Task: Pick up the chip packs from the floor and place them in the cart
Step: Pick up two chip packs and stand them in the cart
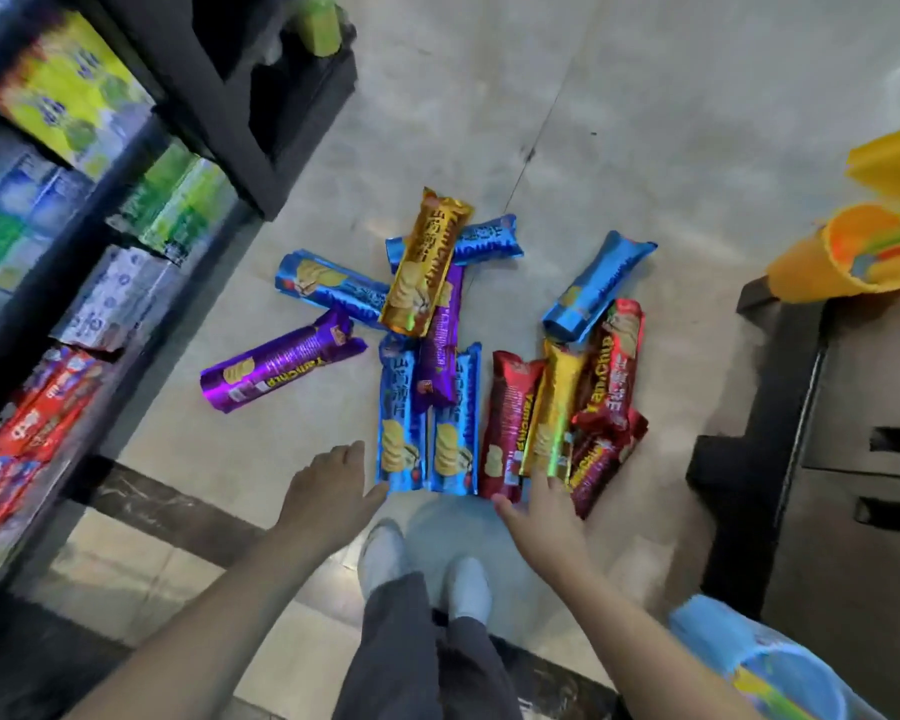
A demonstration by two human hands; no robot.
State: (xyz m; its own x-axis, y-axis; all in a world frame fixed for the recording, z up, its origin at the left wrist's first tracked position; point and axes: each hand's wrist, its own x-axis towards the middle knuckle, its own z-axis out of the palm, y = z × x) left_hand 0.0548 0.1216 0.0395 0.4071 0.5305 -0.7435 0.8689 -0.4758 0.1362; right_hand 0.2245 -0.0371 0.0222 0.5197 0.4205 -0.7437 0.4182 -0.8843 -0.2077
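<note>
Open floor before the chip pile, flanked by shelving and a cabinet

The chip packs (432,356) lie on bare floor (619,122), open beyond and on both sides of them; the stocked shelf (74,262) crowds their left, the dark cabinet (811,459) walls their right, and shoes (427,569) stand just nearside.

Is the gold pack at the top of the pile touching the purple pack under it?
Touching. The head view shows the gold pack lying across the purple pack, overlapping its upper end.

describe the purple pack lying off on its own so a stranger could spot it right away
Start at the dark shelving on the left, then look to the floor beside it. The purple chip pack lies there at a slant, left of the pile. Unlike the other purple pack, nothing lies over it.
</note>
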